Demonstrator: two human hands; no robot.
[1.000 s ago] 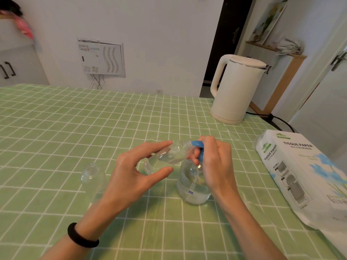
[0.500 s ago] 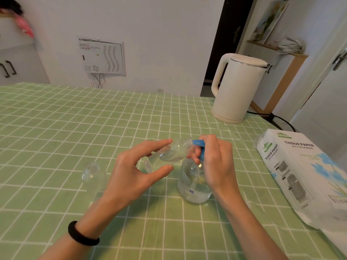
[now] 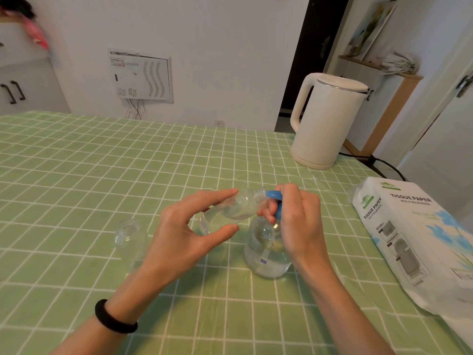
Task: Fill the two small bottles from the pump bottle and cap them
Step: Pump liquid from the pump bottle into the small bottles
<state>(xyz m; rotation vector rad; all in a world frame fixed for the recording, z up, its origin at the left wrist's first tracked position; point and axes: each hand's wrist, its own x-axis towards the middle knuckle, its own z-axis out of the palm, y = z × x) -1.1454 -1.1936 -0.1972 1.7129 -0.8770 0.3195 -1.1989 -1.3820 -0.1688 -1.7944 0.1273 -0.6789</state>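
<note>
Where the table (image 3: 76, 175) under its green, white-gridded cloth runs toward its near edge, we record the following.

Item one: a round clear plastic pump bottle with a blue pump head (image 3: 266, 254). It stands upright near the middle of the table, somewhat toward the near edge, and clear liquid fills its lower part. Our right hand (image 3: 299, 226) sits on top of it, fingers curled round the blue head.

Item two: a small clear plastic bottle (image 3: 235, 207), lifted off the table and tilted almost on its side. Its open threaded neck meets the blue spout (image 3: 271, 193). Our left hand (image 3: 184, 234) pinches it between the forefinger above and the thumb below, the other fingers loosely curved. Some clear liquid seems to lie inside it; we cannot tell how much.

Item three: a second small clear plastic bottle (image 3: 130, 239), upright on the cloth, its neck uncapped. It stands just to the left of our left hand, apart from it.

Item four: a black elastic band (image 3: 115, 316) round our left wrist.

Item five: a tall white electric kettle with a loop handle (image 3: 325, 121), at the far right corner of the table. A black cord (image 3: 378, 162) trails away behind it.

Item six: a white plastic-wrapped pack printed TISSUE PAPER (image 3: 414, 239), lying along the right edge, well apart from the bottles.
</note>
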